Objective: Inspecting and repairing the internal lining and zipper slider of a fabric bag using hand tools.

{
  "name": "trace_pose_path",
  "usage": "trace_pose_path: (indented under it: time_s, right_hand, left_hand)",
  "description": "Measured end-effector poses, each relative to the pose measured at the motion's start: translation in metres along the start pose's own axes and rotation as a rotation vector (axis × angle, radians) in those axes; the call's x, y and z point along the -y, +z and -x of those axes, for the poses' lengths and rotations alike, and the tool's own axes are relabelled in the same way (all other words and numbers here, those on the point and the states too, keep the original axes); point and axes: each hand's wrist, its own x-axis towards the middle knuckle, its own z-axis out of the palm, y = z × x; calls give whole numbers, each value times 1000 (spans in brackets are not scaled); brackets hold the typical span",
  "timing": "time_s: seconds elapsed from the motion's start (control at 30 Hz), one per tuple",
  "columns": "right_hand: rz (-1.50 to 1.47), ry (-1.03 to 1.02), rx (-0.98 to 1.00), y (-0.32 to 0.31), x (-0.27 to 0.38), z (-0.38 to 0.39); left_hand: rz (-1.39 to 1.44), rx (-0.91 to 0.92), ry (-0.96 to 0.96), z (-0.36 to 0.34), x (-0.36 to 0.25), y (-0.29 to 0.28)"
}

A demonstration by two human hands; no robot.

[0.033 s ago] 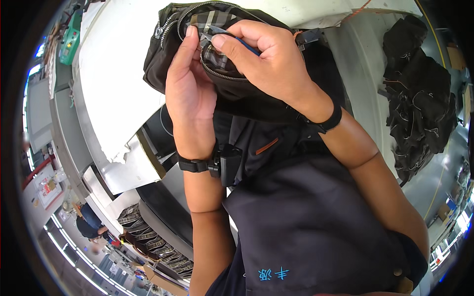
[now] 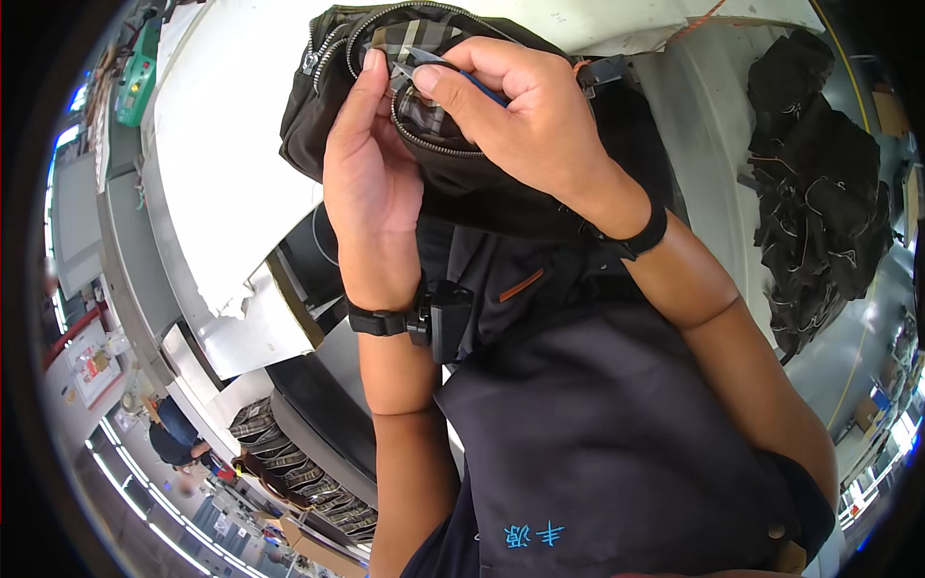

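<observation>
A black bag (image 2: 308, 125) lies at the top of the head view, its curved zipper open on a plaid lining (image 2: 434, 39). In my right hand (image 2: 540, 116) is a pair of thread snips (image 2: 485, 89) with a blue handle, held between thumb and fingers. Its two pointed blades stand slightly apart over the lining. My left hand (image 2: 371, 183) grips the bag at the opening's left side, the thumb upright close to the blade tips. The left fingers are partly hidden by the bag's edge and folds.
White sheeting (image 2: 222, 173) covers the work surface to the left. A heap of black fabric pieces (image 2: 819, 193) is at the right. Folded plaid pieces (image 2: 299, 472) form a row at lower left. Farther off, another person (image 2: 173, 433) is bent over. A green machine (image 2: 138, 77) stands upper left.
</observation>
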Motion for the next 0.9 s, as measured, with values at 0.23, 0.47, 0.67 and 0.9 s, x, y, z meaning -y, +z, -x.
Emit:
trace_pose_path:
  time_s: [0.23, 0.47, 0.67, 0.9]
  right_hand:
    - [-42, -19, -76, 4, -3, 1]
    - [-72, -48, -78, 6, -2, -2]
    - [-528, 266, 123, -30, 16, -16]
    - [-127, -116, -126, -15, 5, 0]
  left_hand:
    - [20, 22, -10, 0, 0, -1]
    - [5, 1, 6, 0, 1, -2]
    - [-18, -32, -6, 3, -2, -2]
    - [-2, -3, -31, 0, -3, -3]
